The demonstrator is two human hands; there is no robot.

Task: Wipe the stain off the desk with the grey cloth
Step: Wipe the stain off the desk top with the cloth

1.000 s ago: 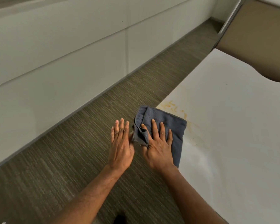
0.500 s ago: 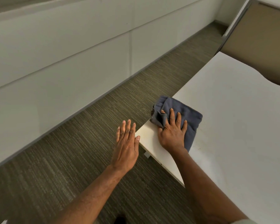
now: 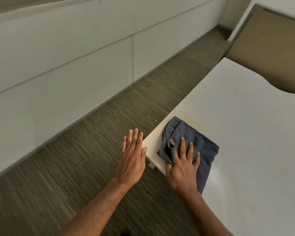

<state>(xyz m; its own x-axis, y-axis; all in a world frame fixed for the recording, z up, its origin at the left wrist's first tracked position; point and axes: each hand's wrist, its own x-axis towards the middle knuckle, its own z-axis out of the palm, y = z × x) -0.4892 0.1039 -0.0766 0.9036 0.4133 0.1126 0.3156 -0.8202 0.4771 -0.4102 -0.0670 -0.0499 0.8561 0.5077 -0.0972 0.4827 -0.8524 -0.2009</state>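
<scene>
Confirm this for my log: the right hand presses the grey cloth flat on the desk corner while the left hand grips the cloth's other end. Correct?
Not quite. The head view shows the left hand open and flat beside the desk corner, off the grey cloth. The right hand does press the cloth on the desk corner.

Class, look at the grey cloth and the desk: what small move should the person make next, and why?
Probably push the grey cloth forward with the right hand: a faint yellowish stain shows on the desk just beyond the cloth's far edge.
</scene>
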